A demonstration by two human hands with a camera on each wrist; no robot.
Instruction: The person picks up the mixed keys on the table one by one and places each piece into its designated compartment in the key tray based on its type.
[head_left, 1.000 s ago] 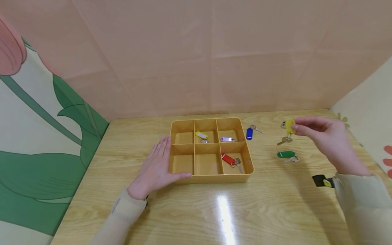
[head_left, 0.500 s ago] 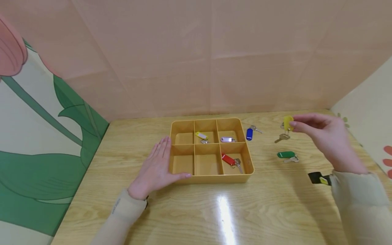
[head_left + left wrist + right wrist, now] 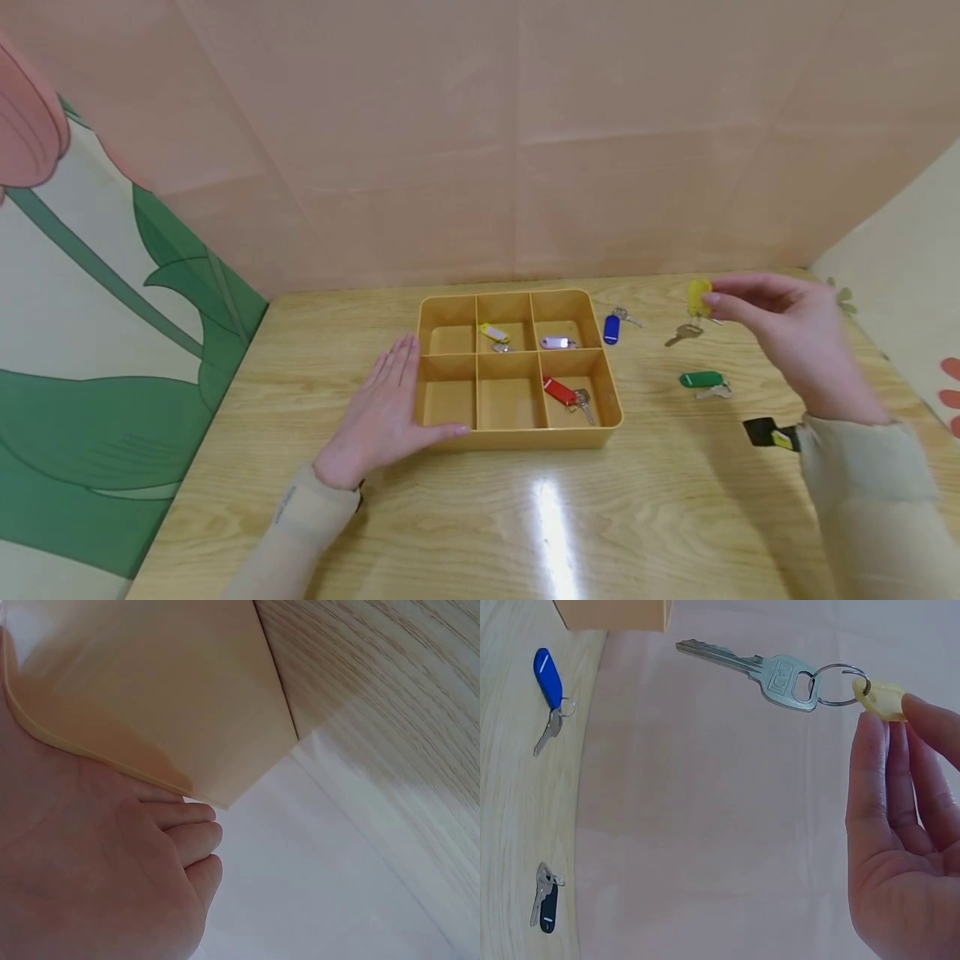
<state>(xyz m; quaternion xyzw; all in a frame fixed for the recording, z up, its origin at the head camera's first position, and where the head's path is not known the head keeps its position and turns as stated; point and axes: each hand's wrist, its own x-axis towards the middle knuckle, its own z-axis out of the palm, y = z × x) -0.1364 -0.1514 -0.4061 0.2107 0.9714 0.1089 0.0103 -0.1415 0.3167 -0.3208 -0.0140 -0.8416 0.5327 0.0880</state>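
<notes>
Pinching the yellow tag [image 3: 699, 297] above the table [image 3: 645, 500], at the box's [image 3: 517, 439] two o'clock, the right hand [image 3: 798, 342] needs, I'd say, a steady grip. Left-wrist view: the left hand [image 3: 97, 855] lies straight-fingered along the box; light bracing should suffice. Right-wrist view: the key [image 3: 784, 679] points just past nine o'clock; better dangle it freely.

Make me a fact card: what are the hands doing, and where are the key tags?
left hand: against the box's left side
right hand: pinching a yellow tag with a key, in the air
box, back row: another yellow tag, middle; pale tag, right
box, front row: red tag, right
table, right of box: blue tag, green tag, black tag
</notes>
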